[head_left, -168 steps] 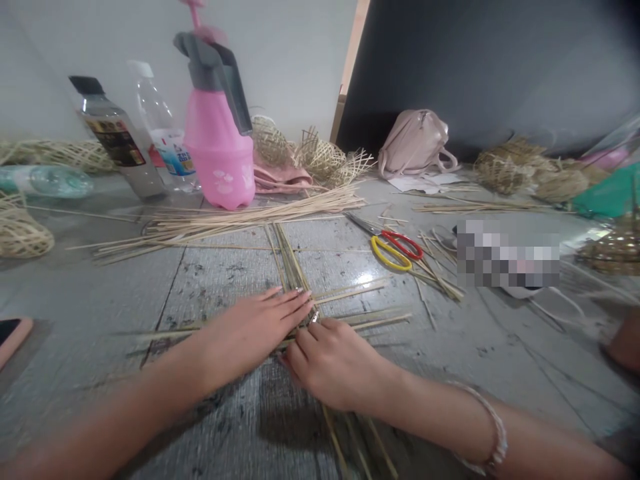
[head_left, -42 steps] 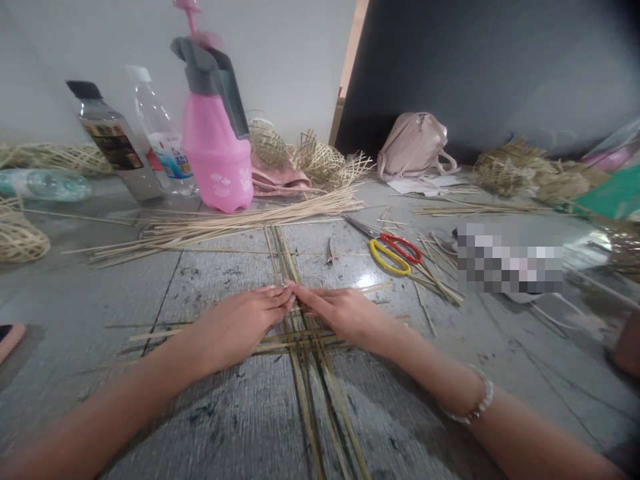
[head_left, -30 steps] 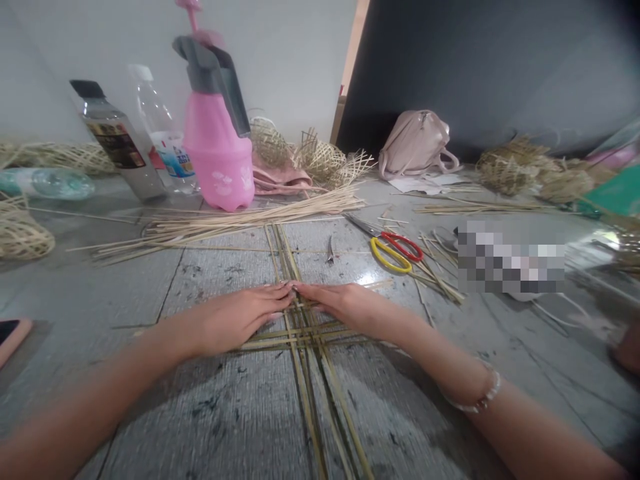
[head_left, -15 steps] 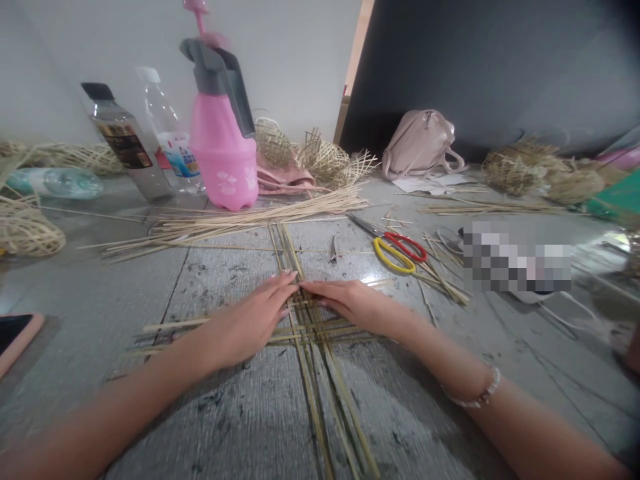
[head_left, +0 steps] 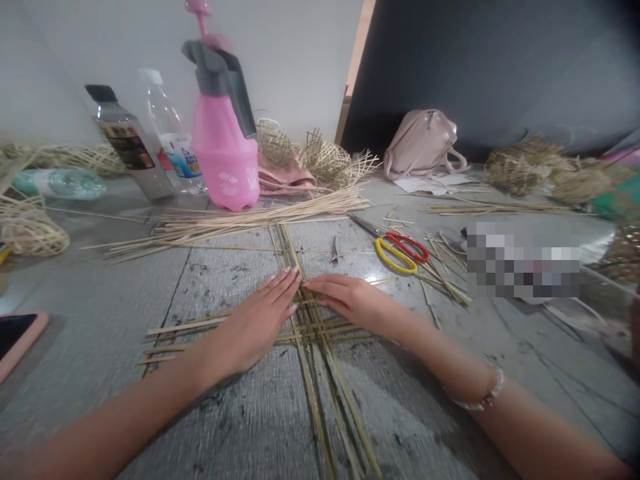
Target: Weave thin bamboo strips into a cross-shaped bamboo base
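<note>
Bamboo strips [head_left: 345,417] cross each other on the floor in front of me, some running away from me and others lying sideways. My left hand [head_left: 257,323] lies over the left side of the crossing, fingers stretched out and fingertips touching the lengthwise strips. From the right, my right hand [head_left: 350,300] reaches in with extended fingers, its tips against the same strips and close to the left fingertips. Both thumbs are apart from the fingers, lower down on the strips. Parts of the sideways strips are hidden under my hands.
Beyond the crossing lies a bundle of loose strips [head_left: 240,223], with a pink spray bottle [head_left: 225,157] behind it. Scissors [head_left: 395,250] with red and yellow handles and a small curved blade [head_left: 335,250] lie nearby. A phone [head_left: 23,340] sits at left; woven pieces [head_left: 33,227] lie around.
My hands stay at nearly the same place on the strips, with only slight shifts of the fingers. The whole view has moved slightly.
</note>
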`<state>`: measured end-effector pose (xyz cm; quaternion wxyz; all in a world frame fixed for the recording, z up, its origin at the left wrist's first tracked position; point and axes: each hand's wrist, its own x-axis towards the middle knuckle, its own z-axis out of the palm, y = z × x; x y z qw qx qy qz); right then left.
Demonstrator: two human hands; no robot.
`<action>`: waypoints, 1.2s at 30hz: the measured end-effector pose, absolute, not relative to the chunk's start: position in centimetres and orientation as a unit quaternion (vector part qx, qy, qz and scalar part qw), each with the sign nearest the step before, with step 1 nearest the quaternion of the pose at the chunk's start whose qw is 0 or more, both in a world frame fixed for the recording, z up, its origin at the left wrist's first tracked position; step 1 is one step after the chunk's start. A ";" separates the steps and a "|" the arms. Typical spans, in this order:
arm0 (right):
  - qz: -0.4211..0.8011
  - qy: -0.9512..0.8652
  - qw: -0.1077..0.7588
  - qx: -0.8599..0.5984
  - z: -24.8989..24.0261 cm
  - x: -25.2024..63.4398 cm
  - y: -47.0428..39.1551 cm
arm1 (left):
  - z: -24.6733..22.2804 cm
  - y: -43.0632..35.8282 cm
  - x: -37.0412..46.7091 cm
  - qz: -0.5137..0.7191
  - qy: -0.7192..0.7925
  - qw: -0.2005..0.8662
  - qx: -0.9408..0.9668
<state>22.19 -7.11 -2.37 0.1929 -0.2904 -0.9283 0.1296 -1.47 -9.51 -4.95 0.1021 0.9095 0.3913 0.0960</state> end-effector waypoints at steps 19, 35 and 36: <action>0.001 -0.917 0.016 -0.398 0.4 21.9 -8.4 | -3.7 -10.0 -1.0 0.094 0.378 0.018 0.921; -0.206 -0.867 0.094 -0.444 -0.3 20.1 -10.7 | -4.1 -10.1 -1.0 0.073 0.389 0.048 0.917; -0.190 -0.863 0.082 -0.460 -0.4 20.0 -10.8 | -4.1 -10.1 -1.0 0.074 0.388 0.047 0.918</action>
